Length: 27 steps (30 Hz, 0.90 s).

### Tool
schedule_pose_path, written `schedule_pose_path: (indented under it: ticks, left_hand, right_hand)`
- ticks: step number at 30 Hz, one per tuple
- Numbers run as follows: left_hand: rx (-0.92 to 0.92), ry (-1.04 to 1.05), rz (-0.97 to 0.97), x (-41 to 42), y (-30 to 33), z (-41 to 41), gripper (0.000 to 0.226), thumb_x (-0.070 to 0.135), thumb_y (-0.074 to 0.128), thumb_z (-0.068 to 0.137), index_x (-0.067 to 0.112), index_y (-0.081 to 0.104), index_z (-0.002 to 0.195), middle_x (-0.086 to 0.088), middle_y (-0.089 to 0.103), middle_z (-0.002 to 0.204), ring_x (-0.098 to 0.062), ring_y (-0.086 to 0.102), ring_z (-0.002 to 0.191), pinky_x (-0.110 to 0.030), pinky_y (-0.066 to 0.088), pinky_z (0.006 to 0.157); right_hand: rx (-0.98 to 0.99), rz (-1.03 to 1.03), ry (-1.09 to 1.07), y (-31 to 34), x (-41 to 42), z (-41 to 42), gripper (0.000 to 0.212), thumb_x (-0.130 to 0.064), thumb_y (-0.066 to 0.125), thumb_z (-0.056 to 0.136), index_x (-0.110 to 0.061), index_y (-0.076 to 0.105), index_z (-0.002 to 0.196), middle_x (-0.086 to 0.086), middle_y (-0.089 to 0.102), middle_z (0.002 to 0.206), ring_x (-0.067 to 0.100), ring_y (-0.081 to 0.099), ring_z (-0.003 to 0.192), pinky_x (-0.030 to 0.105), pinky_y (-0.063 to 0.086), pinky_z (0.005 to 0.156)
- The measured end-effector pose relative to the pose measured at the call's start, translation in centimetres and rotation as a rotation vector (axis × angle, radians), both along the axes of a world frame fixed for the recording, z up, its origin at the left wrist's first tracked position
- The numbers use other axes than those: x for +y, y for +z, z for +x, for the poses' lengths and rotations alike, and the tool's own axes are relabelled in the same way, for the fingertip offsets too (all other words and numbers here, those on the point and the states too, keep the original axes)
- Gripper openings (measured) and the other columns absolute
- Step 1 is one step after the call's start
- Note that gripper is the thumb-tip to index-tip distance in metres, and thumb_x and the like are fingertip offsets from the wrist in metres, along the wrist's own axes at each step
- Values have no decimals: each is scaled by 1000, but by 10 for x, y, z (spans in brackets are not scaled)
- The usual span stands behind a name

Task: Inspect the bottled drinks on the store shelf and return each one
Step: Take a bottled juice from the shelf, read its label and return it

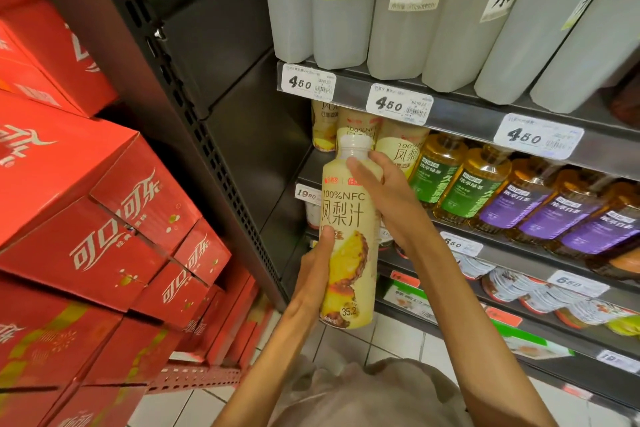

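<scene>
A tall pale-yellow pineapple juice bottle point(349, 218) with a white cap is held upright in front of the shelf. My left hand point(317, 270) grips its lower half from the left, thumb across the label. My right hand point(384, 194) wraps the shoulder from the right, forefinger lying across the neck. More of the same juice bottles point(401, 151) stand behind it on the middle shelf point(519, 130).
Green- and purple-labelled tea bottles point(485, 191) lean along the middle shelf to the right. Grey-white bottles point(398, 10) fill the top shelf. Small cups point(512, 284) line a lower shelf. Stacked red cola cartons point(86, 218) stand close on the left beside the dark shelf upright point(194, 114).
</scene>
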<state>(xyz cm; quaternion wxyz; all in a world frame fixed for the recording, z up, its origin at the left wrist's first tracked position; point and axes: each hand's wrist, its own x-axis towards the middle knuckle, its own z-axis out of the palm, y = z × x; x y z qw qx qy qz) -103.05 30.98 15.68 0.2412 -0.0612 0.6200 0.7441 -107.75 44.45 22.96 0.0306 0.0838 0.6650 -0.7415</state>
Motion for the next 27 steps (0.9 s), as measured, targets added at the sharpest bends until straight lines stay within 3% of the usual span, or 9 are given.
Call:
schedule_pose_path:
  ticks: [4,7,9,13,16,19,23,27]
  left_hand:
    - [43,35,-63,-2,-10,-6,63,75,46,63,33,63,108,12,75,94,-9,71,90,-17,55,65]
    - [46,49,-116,-7,-16,-15,57,70,44,68,33,61,108,13,74,90,-5,70,87,-15,54,64]
    - [82,80,-152,-12,-17,-23,60,66,44,71,26,59,113,9,72,98,-5,69,89,-15,54,67]
    - [198,91,-241,-15,-21,-41,66,46,74,75,18,44,127,12,63,106,6,64,89,-9,50,66]
    - [236,63,-289,-12,-31,-58,86,9,82,70,16,31,139,2,58,121,-8,59,110,-25,51,89]
    - [246,73,-283,-9,-37,-81,98,6,81,71,13,20,147,-4,51,134,-16,52,122,-38,44,103]
    - [239,93,-301,-7,-44,-113,80,5,81,70,7,35,136,-13,57,127,-22,56,117,-44,47,100]
    - [277,154,-296,-13,-46,-138,81,3,82,68,9,36,135,-10,56,126,-18,56,116,-28,50,92]
  right_hand:
    - [28,281,88,2,0,-9,61,-24,83,73,-20,48,123,-2,68,101,8,69,84,24,58,67]
    - [66,255,32,-6,-9,-16,50,-17,84,71,-18,54,112,-1,68,94,1,68,74,20,56,62]
    - [90,225,-21,-12,-13,-22,49,-14,85,70,-17,55,109,1,68,95,1,68,75,19,55,61]
    - [118,254,-70,-18,-23,-40,66,-18,88,66,-13,51,121,4,66,106,15,67,93,34,58,76]
    - [146,312,-78,-20,-30,-56,68,-23,89,63,-16,52,120,-1,64,106,14,65,96,36,57,80]
    - [190,389,-66,-18,-34,-73,67,-23,89,62,-20,49,116,-11,60,102,3,60,93,24,52,77]
    - [201,419,-58,-21,-38,-92,66,-21,89,64,-19,49,116,-3,61,111,11,59,102,30,51,85]
    - [224,392,-69,-19,-42,-108,61,-16,89,64,-10,57,116,-1,66,109,8,64,101,24,53,83]
